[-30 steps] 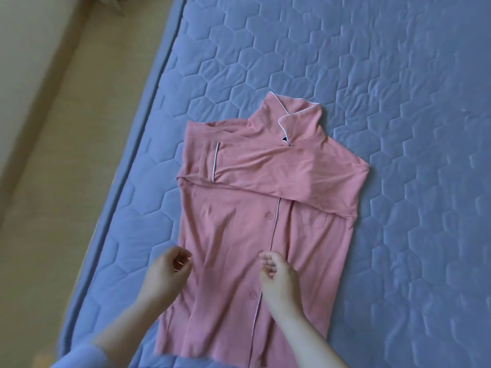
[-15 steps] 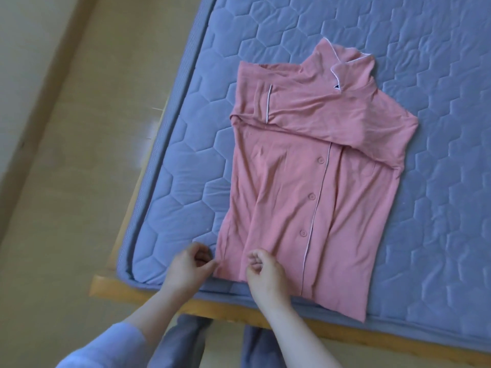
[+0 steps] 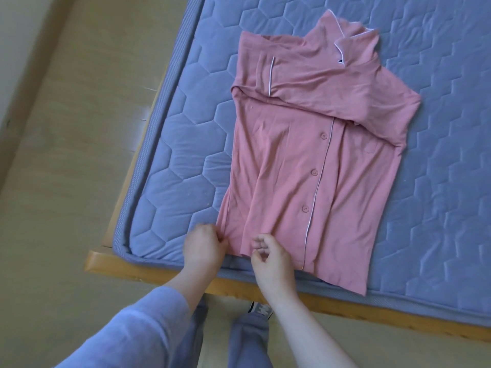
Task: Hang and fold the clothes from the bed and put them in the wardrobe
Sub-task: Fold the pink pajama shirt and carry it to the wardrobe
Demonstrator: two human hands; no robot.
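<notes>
Left hand (image 3: 204,247) and right hand (image 3: 271,254) pinch the pink shirt (image 3: 305,160) by its bottom edge.
The rest lies flat on the blue bed (image 3: 425,181), up past the fingers.

Blue quilted bed (image 3: 186,160), pink shirt (image 3: 305,181) on it

One head-worn view only. It looked forward and steeply down, close above left hand (image 3: 203,248) and right hand (image 3: 271,257) at frame bottom. Shirt (image 3: 292,168) stretched away beyond the hands on the bed (image 3: 180,155); floor (image 3: 66,181) showed left of the left hand.
</notes>
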